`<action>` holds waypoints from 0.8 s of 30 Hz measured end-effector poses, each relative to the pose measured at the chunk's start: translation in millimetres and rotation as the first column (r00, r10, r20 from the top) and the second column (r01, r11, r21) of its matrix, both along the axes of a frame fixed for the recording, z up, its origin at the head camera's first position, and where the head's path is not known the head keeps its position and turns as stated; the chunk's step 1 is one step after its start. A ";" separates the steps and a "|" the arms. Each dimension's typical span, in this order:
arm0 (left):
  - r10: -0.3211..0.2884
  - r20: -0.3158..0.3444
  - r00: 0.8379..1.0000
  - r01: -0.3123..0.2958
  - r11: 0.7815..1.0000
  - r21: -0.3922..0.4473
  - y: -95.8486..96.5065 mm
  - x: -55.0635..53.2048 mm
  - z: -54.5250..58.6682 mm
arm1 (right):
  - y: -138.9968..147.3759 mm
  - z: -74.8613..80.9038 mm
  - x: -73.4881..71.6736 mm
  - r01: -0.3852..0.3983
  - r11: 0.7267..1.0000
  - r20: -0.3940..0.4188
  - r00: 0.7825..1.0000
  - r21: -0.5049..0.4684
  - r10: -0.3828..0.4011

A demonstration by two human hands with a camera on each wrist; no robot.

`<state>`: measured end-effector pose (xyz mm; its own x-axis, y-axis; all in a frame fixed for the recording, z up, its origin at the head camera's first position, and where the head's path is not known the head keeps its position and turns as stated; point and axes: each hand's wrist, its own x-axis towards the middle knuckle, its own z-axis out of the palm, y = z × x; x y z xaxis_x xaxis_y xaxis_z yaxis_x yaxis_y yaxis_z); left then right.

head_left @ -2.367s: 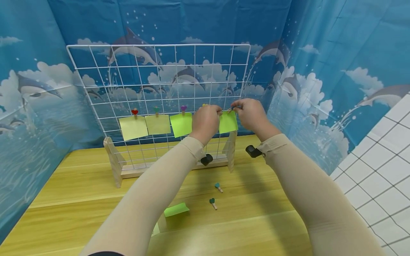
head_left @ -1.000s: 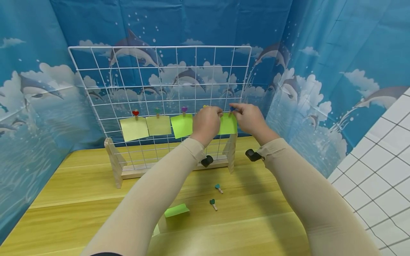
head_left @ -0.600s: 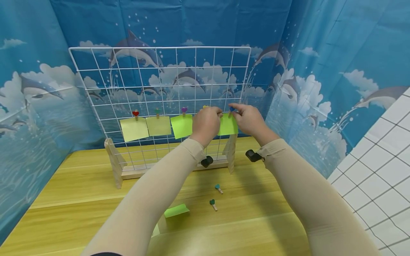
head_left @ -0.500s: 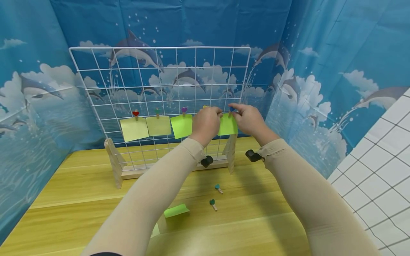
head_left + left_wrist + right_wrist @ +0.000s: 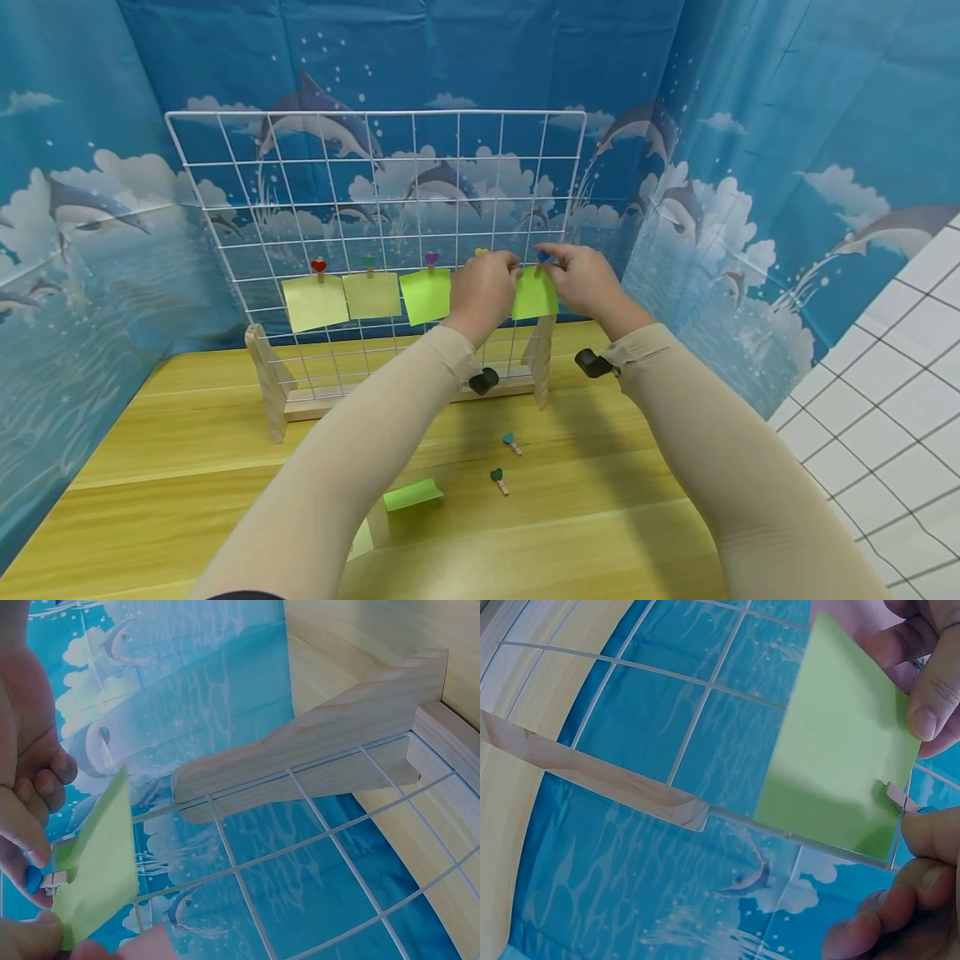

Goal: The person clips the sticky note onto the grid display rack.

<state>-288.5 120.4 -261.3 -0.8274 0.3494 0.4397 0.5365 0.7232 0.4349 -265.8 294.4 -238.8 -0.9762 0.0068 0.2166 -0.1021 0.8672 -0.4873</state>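
Toward the right of the white wire grid (image 5: 459, 179), a bright green sticky note (image 5: 534, 293) is held against the wires. My left hand (image 5: 483, 292) pinches its upper left corner between thumb and fingers, as the right wrist view shows with the note (image 5: 832, 757). My right hand (image 5: 587, 282) pinches a small wooden clothespin with a blue heart (image 5: 543, 257). In the left wrist view the clothespin (image 5: 55, 880) sits over the note's top edge and a grid wire. A yellow heart clothespin (image 5: 481, 252) shows behind my left hand; what hangs below it is hidden.
Two pale yellow notes (image 5: 315, 302) and a green one (image 5: 426, 297) hang in a row under heart clothespins. Two loose clothespins (image 5: 512, 442) and a curled green note (image 5: 413, 494) lie on the wooden table (image 5: 570, 533). Wooden feet (image 5: 266, 375) support the grid.
Since the earliest frame, my right hand has lowered slightly and the blue heart clothespin has turned more upright on the note's top edge. Over the last second both hands have stayed nearly still.
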 end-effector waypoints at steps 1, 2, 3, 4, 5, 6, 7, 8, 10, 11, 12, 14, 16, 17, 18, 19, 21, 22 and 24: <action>0.000 -0.003 1.000 0.000 1.000 0.004 -0.5 0.3 -0.4 | 0.0 -0.1 -0.3 -0.002 1.000 0.002 1.000 0.001 0.002; -0.001 -0.005 1.000 0.001 1.000 0.011 -1.0 0.7 -0.6 | 0.0 -0.2 -0.5 -0.003 1.000 0.001 1.000 0.002 0.003; -0.004 -0.011 1.000 0.004 1.000 0.019 -1.6 1.0 -1.0 | -0.1 -0.3 -0.7 -0.003 1.000 0.002 1.000 0.003 0.003; -0.007 -0.018 1.000 0.007 1.000 0.027 -2.2 1.2 -1.1 | -0.2 -0.5 -0.8 -0.005 1.000 0.004 1.000 0.005 0.005; -0.009 -0.024 1.000 0.010 0.999 0.035 -2.8 1.3 -1.2 | -0.1 -0.6 -0.9 -0.005 1.000 0.004 1.000 0.007 0.005; -0.013 -0.030 0.999 0.014 0.999 0.042 -3.5 1.6 -1.3 | 0.0 -0.8 -0.9 -0.006 1.000 0.005 1.000 0.010 0.006; -0.017 -0.036 0.999 0.018 0.999 0.048 -4.3 2.1 -1.2 | 0.0 -1.0 -0.9 -0.005 1.000 0.006 1.000 0.010 0.004; -0.021 -0.043 0.999 0.023 0.998 0.055 -5.4 2.7 -0.9 | 0.0 -1.1 -1.0 -0.002 1.000 0.007 1.000 0.011 0.002; -0.028 -0.063 0.998 0.032 0.998 0.062 -7.6 3.9 -0.6 | 0.2 -1.4 -1.2 -0.003 1.000 0.009 1.000 0.011 0.003; -0.033 -0.070 0.997 0.038 0.997 0.065 -9.2 4.9 -0.2 | 0.3 -1.5 -1.2 -0.003 1.000 0.009 1.000 0.012 0.003; -0.038 -0.078 0.996 0.043 0.997 0.067 -10.8 6.1 0.2 | 0.1 -1.5 -1.0 -0.002 1.000 0.011 1.000 0.010 0.002; -0.053 -0.093 0.994 0.059 0.996 0.065 -15.0 9.1 1.3 | 0.1 -1.8 -0.9 -0.003 1.000 0.011 1.000 0.009 0.003; -0.072 -0.097 0.993 0.077 0.996 0.054 -19.9 12.3 2.1 | 0.2 -2.3 -0.7 -0.003 1.000 0.010 1.000 0.007 0.003; -0.083 -0.092 0.992 0.088 0.995 0.049 -22.8 14.1 2.4 | 0.3 -2.6 -0.6 -0.002 1.000 0.009 1.000 0.005 0.002; -0.095 -0.087 0.992 0.099 0.994 0.042 -26.0 16.0 2.4 | 0.4 -3.0 -0.6 -0.001 1.000 0.008 1.000 0.002 0.001; -0.108 -0.080 0.991 0.111 0.993 0.032 -29.5 18.2 2.2 | 0.6 -3.5 -0.8 -0.001 1.000 0.006 1.000 0.000 0.001; -0.134 -0.074 0.988 0.136 0.991 0.015 -37.0 21.9 1.1 | 0.9 -4.3 -0.8 0.000 1.000 0.002 1.000 -0.006 0.000; -0.146 -0.077 0.986 0.147 0.989 0.006 -41.1 23.8 0.3 | 0.7 -4.5 -0.6 0.000 1.000 0.000 1.000 -0.009 0.000; -0.163 -0.090 0.983 0.162 0.987 -0.012 -50.0 27.3 -2.1 | 0.5 -4.8 -0.4 -0.002 1.000 -0.004 1.000 -0.014 0.002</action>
